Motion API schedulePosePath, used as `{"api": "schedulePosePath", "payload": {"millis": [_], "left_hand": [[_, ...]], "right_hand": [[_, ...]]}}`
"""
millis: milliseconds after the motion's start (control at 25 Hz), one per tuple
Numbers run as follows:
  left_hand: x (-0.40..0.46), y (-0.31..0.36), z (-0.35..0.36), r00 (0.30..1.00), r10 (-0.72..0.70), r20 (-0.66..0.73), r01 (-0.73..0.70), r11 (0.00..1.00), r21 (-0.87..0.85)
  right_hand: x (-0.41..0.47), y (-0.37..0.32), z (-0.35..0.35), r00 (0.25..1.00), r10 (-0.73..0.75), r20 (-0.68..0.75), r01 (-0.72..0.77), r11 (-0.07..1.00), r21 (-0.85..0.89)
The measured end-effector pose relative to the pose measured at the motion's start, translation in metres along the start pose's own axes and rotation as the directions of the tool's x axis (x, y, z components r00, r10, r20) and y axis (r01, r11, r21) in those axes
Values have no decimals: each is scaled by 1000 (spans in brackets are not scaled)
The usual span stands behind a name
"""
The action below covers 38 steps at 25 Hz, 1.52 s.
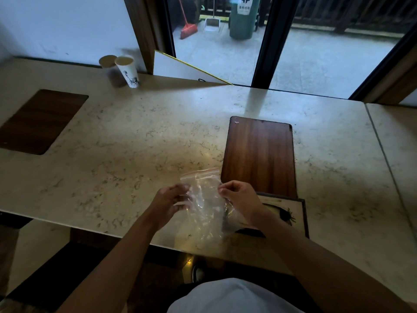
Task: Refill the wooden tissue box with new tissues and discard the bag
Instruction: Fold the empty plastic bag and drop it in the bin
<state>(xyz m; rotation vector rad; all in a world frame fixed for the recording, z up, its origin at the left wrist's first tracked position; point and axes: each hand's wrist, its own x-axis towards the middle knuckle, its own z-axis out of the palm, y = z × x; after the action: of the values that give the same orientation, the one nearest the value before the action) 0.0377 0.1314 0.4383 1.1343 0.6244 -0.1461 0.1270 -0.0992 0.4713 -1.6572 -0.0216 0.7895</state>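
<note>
So over on the far left there's a dark wooden inset (38, 122) set into the marble table (140, 141), and behind it 2 paper cups (121, 70) stand touching each other near the wall. Nothing of mine is near those.

Moving in toward the middle, my left hand (168, 203) is up over the near edge of the table, fingers curled and pinching the left side of the clear plastic bag (206, 199). It's a zip bag with a red strip along the top, and it looks empty and crinkled, you can see the marble straight through it. The top of it points away from me, and the bottom droops toward the table edge.

My right hand (240, 198) has the other side, thumb and fingertips closed on the bag's right edge just under the zip. So the bag sits stretched between both hands, held just above the tabletop.

Right of that, the wooden tissue box (291, 213) sits on the table partly under my right wrist, its lid showing a dark slot and some kind of painted design. I can't tell if tissues are inside. Just behind it, touching or nearly, is a wooden board (259, 154) lying flat.

Outside the glass door there's a red broom (188, 30) and a green bin (242, 21)
</note>
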Motion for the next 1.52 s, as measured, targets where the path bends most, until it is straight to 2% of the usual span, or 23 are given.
{"api": "schedulePosePath", "payload": {"millis": [120,280,360,480,560,680,800,920,960,1040,1120,1200,1280,1360,1520], "left_hand": [[3,14,11,999,37,18,-37,998,51],[-7,29,33,993,26,118,-49,978,201],[-11,34,42,980,-12,198,-58,937,345],[-12,39,53,955,-104,279,-79,815,574],[-9,36,59,954,-113,277,-88,779,620],[-7,28,61,973,-25,230,-115,809,576],[-7,22,63,989,104,107,-144,846,514],[-10,17,66,986,153,72,-169,842,512],[-10,17,63,991,126,54,-136,875,465],[-6,15,55,999,-49,21,43,971,235],[-3,7,51,978,-200,53,203,978,-55],[0,-4,55,969,-228,94,241,957,-163],[-1,-12,65,971,-216,101,231,959,-165],[-2,-14,72,978,-199,59,203,977,-67],[-3,-12,75,992,-122,22,120,989,83]], "right_hand": [[-8,-1,-15,999,-5,45,6,1000,-27],[-15,2,-31,996,-8,89,11,999,-40],[-17,5,-38,993,-21,114,27,999,-45],[-20,7,-48,981,-63,186,88,987,-133],[-22,7,-53,971,-68,228,114,975,-193],[-22,10,-61,978,-88,191,129,968,-215],[-21,17,-69,991,-73,113,87,989,-123],[-18,21,-73,992,-73,100,81,994,-77],[-17,21,-74,994,-69,89,72,997,-34],[-15,21,-76,997,-51,63,46,996,80],[-12,22,-79,998,-57,36,51,987,150],[-9,24,-79,999,-54,9,50,975,214],[-8,26,-78,999,-37,-1,35,959,280],[-8,27,-78,1000,-24,0,23,956,292],[-13,24,-79,999,-39,-37,42,997,62]]}}
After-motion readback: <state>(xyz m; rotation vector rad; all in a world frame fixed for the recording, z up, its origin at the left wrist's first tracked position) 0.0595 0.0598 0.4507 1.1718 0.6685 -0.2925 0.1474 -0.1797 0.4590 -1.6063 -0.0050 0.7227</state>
